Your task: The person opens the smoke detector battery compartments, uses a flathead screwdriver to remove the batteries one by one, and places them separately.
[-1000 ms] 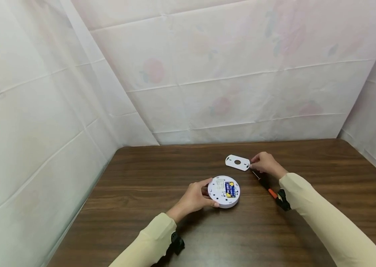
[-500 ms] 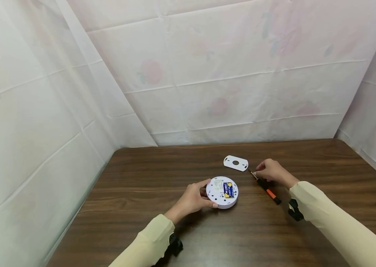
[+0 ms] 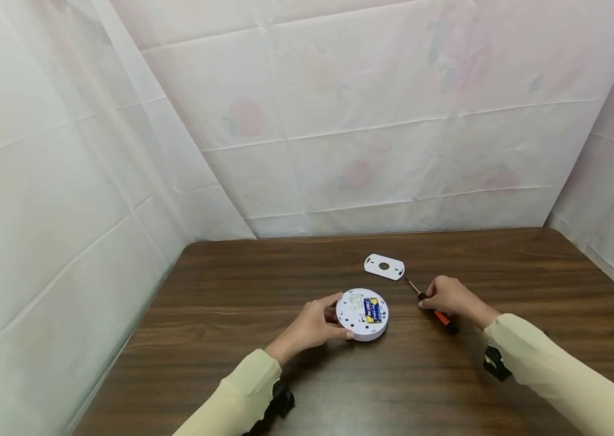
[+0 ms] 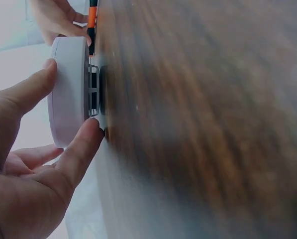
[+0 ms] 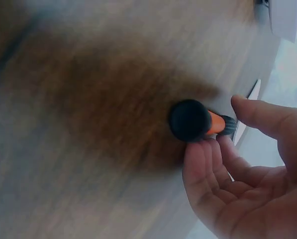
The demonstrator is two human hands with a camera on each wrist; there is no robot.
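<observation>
A round white device [image 3: 364,315] with a blue battery in its open back lies on the brown table [image 3: 231,303]. My left hand [image 3: 334,316] grips its left rim between thumb and fingers; the left wrist view shows the thumb [image 4: 29,92] and a finger [image 4: 81,147] on the device [image 4: 66,99]. My right hand [image 3: 431,301] covers the orange and black screwdriver [image 3: 442,317], which lies on the table to the device's right. In the right wrist view, fingers [image 5: 208,149] curl under the screwdriver's handle [image 5: 193,119] with the thumb just above it.
A flat white cover plate [image 3: 384,266] with a centre hole lies behind the device, near the screwdriver's tip. White cloth walls [image 3: 394,151] close in the table at the back and on both sides.
My right hand has left the cover plate, drawn back toward me along the screwdriver and closed on its handle. The left hand and the device have stayed put.
</observation>
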